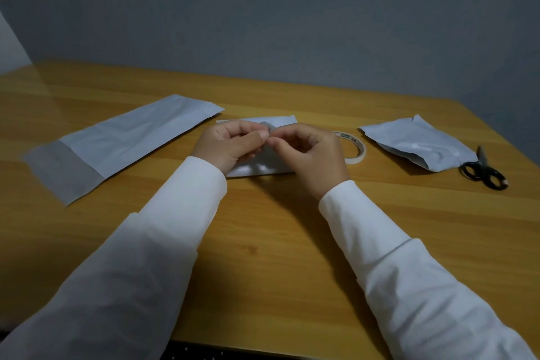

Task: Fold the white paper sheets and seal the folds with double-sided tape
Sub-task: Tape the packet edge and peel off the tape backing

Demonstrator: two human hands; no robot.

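Left hand (230, 145) and right hand (306, 152) meet fingertip to fingertip, seemingly pinching a tape piece too small to confirm, above the folded white sheet (263, 165) at surface centre; tape roll (352, 149) at 3 o'clock, within reach.

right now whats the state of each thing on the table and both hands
long paper sheet: flat, far end folded over
middle paper sheet: flat under the hands
right paper sheet: folded, puffed
tape roll: lying flat
scissors: closed
left hand: fingertips pinched, contents unclear
right hand: fingertips pinched, contents unclear
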